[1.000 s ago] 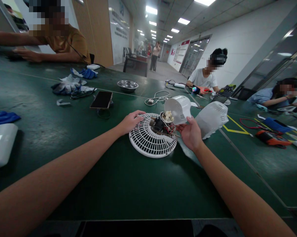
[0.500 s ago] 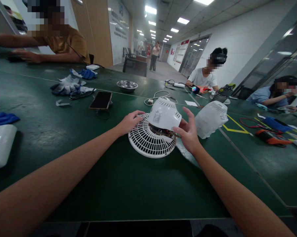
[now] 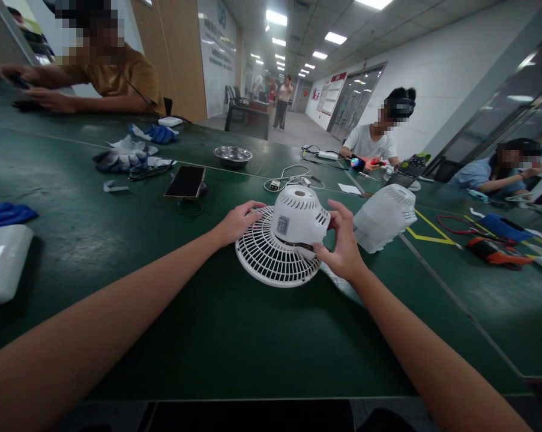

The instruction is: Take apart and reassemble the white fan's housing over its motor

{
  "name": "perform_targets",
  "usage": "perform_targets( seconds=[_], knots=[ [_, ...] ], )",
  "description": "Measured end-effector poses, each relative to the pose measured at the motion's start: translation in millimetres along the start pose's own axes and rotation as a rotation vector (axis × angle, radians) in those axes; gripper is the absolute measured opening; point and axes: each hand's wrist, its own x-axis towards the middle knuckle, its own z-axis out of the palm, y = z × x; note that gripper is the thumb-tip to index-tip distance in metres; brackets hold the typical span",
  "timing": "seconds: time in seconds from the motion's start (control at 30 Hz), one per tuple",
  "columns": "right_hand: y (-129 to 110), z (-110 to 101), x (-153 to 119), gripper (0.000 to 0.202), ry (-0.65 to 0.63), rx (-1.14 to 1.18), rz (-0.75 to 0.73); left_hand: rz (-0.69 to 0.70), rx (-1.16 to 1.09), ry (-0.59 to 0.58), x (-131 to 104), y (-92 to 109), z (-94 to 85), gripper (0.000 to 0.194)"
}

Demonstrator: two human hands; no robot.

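Note:
A round white fan grille (image 3: 271,270) lies flat on the green table. On its middle sits a white plastic motor housing cover (image 3: 300,216) with slots and a label, nearly level, a dark gap showing along its lower front edge. My left hand (image 3: 240,223) holds the grille's left rim, its fingers lying over the ribs. My right hand (image 3: 343,246) grips the cover's right side between thumb and fingers. Just right of that hand stands a translucent white plastic shell (image 3: 385,219).
A phone (image 3: 185,182), gloves (image 3: 124,157) and a steel bowl (image 3: 233,156) lie further back. A white cable (image 3: 293,175) runs behind the fan. A white casing (image 3: 3,264) stands at left, an orange-black meter (image 3: 498,249) at right. Other people sit around the table.
The motor cover has come down from a tilt to nearly level over the grille, hiding the inner parts that showed beneath it. My right hand turned with it; my left hand stayed.

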Motion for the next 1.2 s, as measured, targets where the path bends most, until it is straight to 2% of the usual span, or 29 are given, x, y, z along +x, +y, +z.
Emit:
perform_targets(
  seconds=[0.17,0.37,0.57,0.83,1.03,1.2],
  knots=[
    [-1,0,0,0.087,-0.003,-0.086,-0.056,-0.002,-0.027,0.000,3,-5,0.5,0.048],
    [3,0,0,0.090,0.012,-0.020,-0.035,0.024,-0.012,-0.010,7,-10,0.2,0.047],
    [1,1,-1,0.089,0.038,0.010,-0.012,0.012,-0.004,-0.024,4,-5,0.6,0.047],
    [-4,-1,-1,0.090,0.087,-0.197,-0.163,0.009,0.032,-0.014,4,-5,1.1,0.046],
    [-1,-3,1,0.092,0.014,-0.124,-0.086,0.028,0.021,-0.033,6,-10,-1.2,0.046],
    [2,-5,1,0.095,-0.059,-0.105,-0.077,0.024,0.019,-0.012,8,-10,-0.5,0.045]
  ],
)
